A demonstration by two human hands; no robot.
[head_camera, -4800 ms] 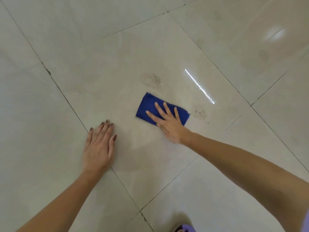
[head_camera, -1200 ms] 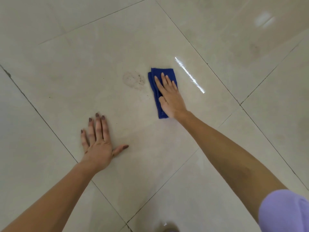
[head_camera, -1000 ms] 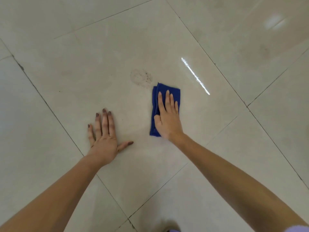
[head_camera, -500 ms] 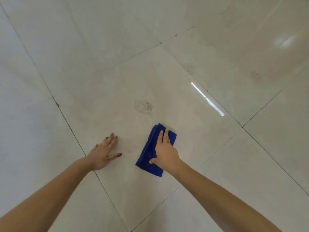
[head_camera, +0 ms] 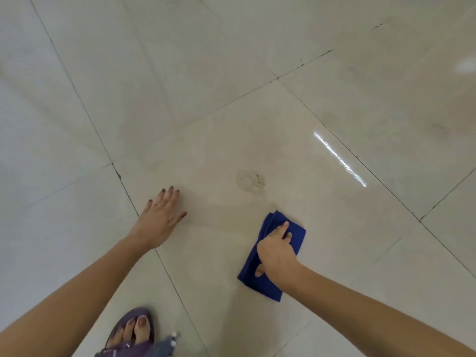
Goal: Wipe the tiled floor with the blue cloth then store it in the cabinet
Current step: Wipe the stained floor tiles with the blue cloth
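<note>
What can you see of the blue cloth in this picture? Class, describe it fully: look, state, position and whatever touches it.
The blue cloth is deep blue, soft-looking fabric, folded into a narrow oblong with layered edges showing at its far end. It lies flat on the pale tiled floor, angled with its far end tilted to the right. The right hand rests on its middle, fingers curled, thumb on its near part. A faint round stain sits beyond it, apart from it. The left hand is well clear of it.
</note>
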